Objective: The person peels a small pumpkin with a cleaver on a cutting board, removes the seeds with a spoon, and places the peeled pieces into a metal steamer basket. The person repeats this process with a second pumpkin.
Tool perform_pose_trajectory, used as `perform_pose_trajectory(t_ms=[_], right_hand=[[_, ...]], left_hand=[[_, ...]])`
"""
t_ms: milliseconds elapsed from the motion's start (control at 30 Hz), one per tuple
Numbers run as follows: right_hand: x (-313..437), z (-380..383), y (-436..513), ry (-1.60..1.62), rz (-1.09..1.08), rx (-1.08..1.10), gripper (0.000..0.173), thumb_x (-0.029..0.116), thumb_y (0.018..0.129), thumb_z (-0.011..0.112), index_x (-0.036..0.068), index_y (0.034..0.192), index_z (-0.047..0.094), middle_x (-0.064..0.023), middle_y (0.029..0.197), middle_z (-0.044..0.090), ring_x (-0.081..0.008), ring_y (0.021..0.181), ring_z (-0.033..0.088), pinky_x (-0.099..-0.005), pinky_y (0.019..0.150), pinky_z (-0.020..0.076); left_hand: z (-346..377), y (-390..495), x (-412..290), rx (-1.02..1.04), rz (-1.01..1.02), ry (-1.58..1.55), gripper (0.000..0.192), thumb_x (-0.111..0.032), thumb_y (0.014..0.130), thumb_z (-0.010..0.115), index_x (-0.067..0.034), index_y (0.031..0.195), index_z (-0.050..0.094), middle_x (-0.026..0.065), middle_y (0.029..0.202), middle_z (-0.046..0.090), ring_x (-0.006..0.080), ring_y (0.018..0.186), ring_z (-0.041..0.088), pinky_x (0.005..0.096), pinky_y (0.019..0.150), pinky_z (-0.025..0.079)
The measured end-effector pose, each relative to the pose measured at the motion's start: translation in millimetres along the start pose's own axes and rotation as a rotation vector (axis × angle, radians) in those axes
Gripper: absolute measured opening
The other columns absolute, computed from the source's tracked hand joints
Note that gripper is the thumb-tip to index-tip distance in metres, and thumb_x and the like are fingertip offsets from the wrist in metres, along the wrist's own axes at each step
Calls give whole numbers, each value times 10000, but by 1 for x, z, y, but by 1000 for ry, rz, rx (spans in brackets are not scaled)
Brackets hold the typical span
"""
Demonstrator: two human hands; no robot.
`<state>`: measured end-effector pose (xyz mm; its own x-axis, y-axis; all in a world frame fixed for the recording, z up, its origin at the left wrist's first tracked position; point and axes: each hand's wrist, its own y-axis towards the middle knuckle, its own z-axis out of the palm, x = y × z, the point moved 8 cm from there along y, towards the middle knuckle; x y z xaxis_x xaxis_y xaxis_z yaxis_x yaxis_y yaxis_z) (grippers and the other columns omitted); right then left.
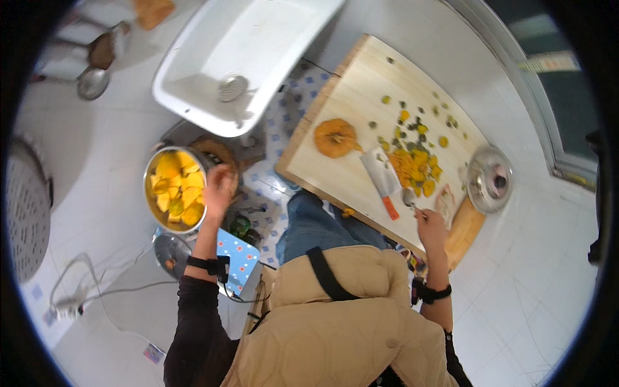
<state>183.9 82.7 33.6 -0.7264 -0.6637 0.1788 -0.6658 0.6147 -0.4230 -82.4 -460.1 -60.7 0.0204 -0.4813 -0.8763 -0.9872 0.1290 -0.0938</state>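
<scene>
My right hand (431,230) grips a metal spoon (408,197) by its handle, over the near right part of a large wooden board (314,145). A cleaver (382,167) with an orange handle lies left of the spoon. Beyond it are pumpkin scraps (411,164) with bits of green peel. Toward the board's left edge sits a round orange pumpkin piece (335,138). My left hand (217,191), blurred, is at the right side of a metal pot (146,179). Yellow pumpkin chunks (193,180) fill the pot. Blur hides whether that hand holds anything.
A white sink basin (242,43) stands beyond the pot. At the board's right edge is a round steel lid (491,179). Below the pot are a glass lid (170,256) and a blue flowered panel (237,261). Cords run to a power strip (67,309) at left.
</scene>
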Motion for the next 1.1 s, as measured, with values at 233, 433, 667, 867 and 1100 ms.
perform_pose_trajectory(t_ms=[233,433,667,867,1100], right_hand=[[17,59,-14,-4,-140,231,316,397,940,603,118,927,748,-165,799,709,-371,766,687,-476,679,534],[3,83,-21,109,-118,242,286,356,950,592,113,931,741,-164,778,701,-378,742,678,-482,666,526],[-14,91,-12,137,-91,246,296,367,950,595,109,910,735,-165,772,697,-379,737,675,-485,658,526],[-34,75,4,161,9,142,323,395,957,586,109,915,730,-175,775,692,-390,746,672,-488,659,525],[-76,59,25,271,68,-155,238,93,938,551,66,1153,650,-198,907,653,-408,806,642,-482,702,518]], left_hand=[[298,-115,-21,1265,-259,377,603,-463,825,764,60,1095,629,183,961,718,171,757,699,325,688,569],[369,-183,20,866,-1068,-76,612,-388,811,812,109,1073,569,149,937,613,221,812,670,341,702,602],[380,-200,40,743,-1301,-366,451,-326,925,674,71,1103,555,154,1014,596,231,882,651,329,791,593],[387,-174,-13,1125,-1104,-254,410,-320,1000,539,19,1231,544,137,1091,617,212,905,656,312,828,572],[396,-52,-154,861,-207,-223,489,-195,902,696,5,1309,512,147,1242,609,239,1008,651,344,878,524]])
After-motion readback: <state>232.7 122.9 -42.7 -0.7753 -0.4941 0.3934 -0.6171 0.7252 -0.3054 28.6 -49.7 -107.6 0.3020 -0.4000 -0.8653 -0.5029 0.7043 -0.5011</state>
